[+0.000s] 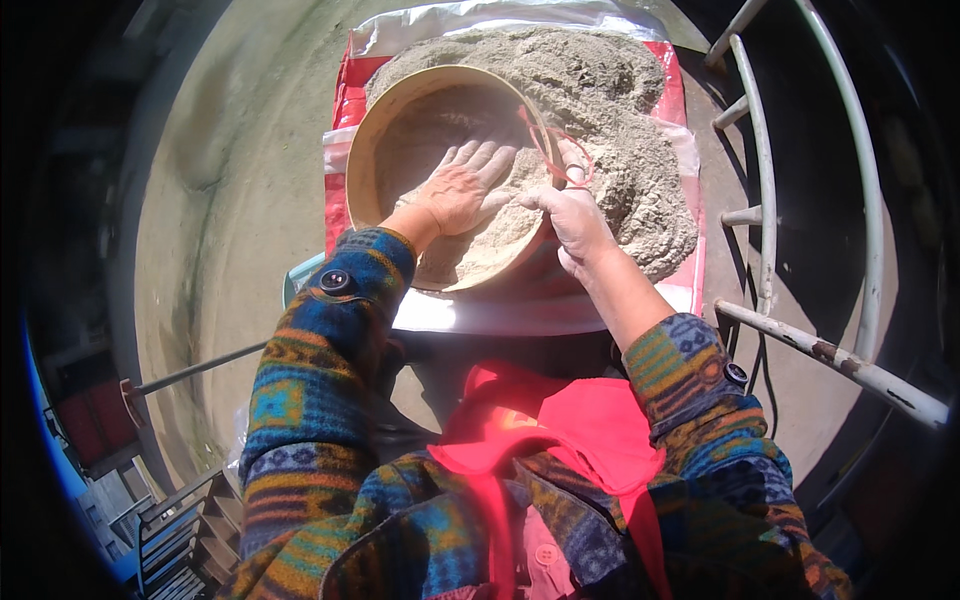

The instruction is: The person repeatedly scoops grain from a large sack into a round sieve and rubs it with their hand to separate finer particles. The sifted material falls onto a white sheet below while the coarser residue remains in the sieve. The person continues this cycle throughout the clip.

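Note:
A round sieve [361, 169] with a pale, thin hoop-like rim is before me, above a large heap of coarse greyish meal [630, 135]. Finer, paler powder [480, 251] lies inside it. My left hand [461, 187] rests palm down on this powder, its fingers spread and dusted white. My right hand [574, 214] grips the sieve's right side, thumb over the rim and fingers outside. A loop of red string [589, 161] hangs from the rim by those fingers. The sieve's mesh is hidden under the powder.
The heap lies on a red and white plastic sheet [495, 316] over a concrete floor [247, 150]. A white metal rail frame [862, 367] with chipped paint stands at right. Left of the sheet are a light-blue container [295, 277], partly behind my sleeve, and a thin rod [202, 367].

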`<state>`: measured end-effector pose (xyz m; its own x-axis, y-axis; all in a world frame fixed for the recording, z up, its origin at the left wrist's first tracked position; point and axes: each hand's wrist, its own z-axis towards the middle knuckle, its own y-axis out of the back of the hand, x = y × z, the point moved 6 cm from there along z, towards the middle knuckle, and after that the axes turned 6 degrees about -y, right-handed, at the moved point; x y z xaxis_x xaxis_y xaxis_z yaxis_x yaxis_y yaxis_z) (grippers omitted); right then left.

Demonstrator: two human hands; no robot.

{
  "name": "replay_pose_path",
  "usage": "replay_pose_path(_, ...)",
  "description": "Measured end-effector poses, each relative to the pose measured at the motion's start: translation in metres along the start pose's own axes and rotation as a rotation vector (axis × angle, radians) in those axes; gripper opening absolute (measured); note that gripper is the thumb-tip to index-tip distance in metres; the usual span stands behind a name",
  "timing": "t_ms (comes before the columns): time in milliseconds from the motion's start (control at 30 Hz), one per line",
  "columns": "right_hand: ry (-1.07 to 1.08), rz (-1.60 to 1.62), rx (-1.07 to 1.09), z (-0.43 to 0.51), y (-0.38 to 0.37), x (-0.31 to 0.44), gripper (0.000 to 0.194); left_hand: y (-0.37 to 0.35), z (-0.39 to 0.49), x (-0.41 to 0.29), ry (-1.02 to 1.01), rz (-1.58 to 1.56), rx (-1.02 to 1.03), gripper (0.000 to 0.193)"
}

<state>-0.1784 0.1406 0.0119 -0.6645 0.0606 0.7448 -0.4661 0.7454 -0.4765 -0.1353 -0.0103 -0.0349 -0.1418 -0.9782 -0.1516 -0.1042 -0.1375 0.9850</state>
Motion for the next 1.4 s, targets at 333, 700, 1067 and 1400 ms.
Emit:
replay_pose_path(333,-0.002,0.017,-0.013,-0.007,-0.009,0.007,0.082,0.008,-0.012,0.007,0.035,-0.019,-0.043,0.073)
replay_pose_path(700,0.067,0.064,-0.065,0.006,0.002,0.007,0.067,0.042,-0.065,0.051,0.249,0.330,0.327,0.058)
replay_pose_path(1067,-0.012,0.067,-0.018,0.000,0.003,0.008,0.074,0.034,-0.029,-0.039,0.394,-0.634,-0.071,0.084)
replay_pose_path(1400,0.022,0.077,-0.003,0.003,-0.004,0.007,0.083,0.028,-0.035,0.064,0.451,-0.046,-0.126,0.069)
